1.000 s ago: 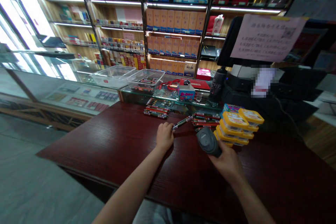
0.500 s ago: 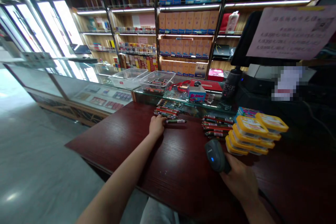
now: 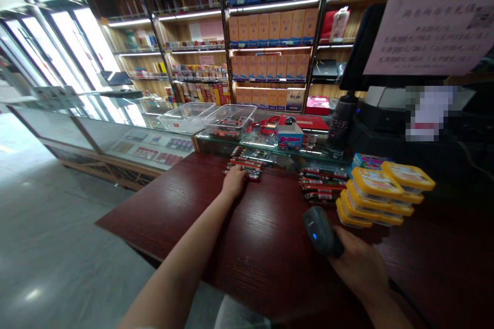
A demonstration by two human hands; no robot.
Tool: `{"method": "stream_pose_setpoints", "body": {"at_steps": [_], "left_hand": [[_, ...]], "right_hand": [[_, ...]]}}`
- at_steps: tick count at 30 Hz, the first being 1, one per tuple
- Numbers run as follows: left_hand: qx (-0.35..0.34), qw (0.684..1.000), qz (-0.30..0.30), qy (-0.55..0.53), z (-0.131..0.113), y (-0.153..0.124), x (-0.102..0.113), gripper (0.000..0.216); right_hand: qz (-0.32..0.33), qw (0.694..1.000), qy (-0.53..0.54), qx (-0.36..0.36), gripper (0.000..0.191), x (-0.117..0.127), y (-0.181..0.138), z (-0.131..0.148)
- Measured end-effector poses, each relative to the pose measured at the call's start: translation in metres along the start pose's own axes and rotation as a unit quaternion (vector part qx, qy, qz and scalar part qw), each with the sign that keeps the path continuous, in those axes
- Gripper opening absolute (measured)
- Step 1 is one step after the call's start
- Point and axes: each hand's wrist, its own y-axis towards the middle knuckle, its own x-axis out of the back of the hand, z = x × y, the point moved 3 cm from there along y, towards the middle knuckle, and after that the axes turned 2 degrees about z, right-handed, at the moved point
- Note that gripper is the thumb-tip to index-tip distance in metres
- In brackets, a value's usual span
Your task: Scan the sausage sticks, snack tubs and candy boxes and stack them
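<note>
My left hand [image 3: 233, 182] reaches to the near edge of a pile of slim wrapped sticks [image 3: 244, 160], its fingers closed at the left end of the nearest stick [image 3: 253, 177]. The fingertips are partly hidden, and what is inside the wrappers I cannot make out. In my right hand [image 3: 360, 262] is a dark handheld barcode scanner [image 3: 319, 231] with a blue light on it; its head points left over the brown counter [image 3: 266, 231]. A second group of similar sticks [image 3: 323, 185] lies beyond the scanner.
Yellow-lidded tubs [image 3: 374, 181] are stacked right of the sticks, before a colourful box [image 3: 368, 161]. Behind, a glass ledge holds clear plastic bins [image 3: 231, 115] and a small blue-and-pink box [image 3: 290, 136]. A monitor [image 3: 360, 51] with a pink sheet stands at right.
The stick that lay apart in front of the left pile now lies against it, with my left hand still at its end. My right hand and the scanner have hardly moved.
</note>
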Motion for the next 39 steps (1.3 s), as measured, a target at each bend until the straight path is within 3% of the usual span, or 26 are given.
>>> {"method": "stream_pose_setpoints", "body": {"at_steps": [12,20,24,31,35,39], "left_hand": [[0.043,0.999,-0.026,0.005,0.003,0.002,0.000,0.025],[0.021,0.999,-0.044,-0.004,-0.014,-0.007,0.005,0.031],[-0.018,0.998,-0.039,-0.050,-0.049,-0.005,0.006,0.033],[-0.143,0.973,0.009,-0.179,-0.143,0.008,-0.005,0.030],[-0.143,0.967,0.018,-0.209,-0.179,0.023,-0.016,0.028],[-0.116,0.973,0.047,-0.195,-0.198,0.037,-0.024,0.024]], "right_hand": [[0.046,0.999,-0.002,-0.013,0.023,-0.004,0.003,-0.005],[0.036,0.999,-0.021,-0.016,0.020,0.001,0.004,0.001],[0.051,0.997,-0.051,-0.038,0.021,0.005,0.005,0.006],[0.092,0.991,-0.067,-0.071,0.014,0.008,0.007,0.005],[0.098,0.990,-0.063,-0.082,0.016,0.009,0.008,0.005],[0.099,0.990,-0.057,-0.088,0.017,0.010,0.009,0.006]]}}
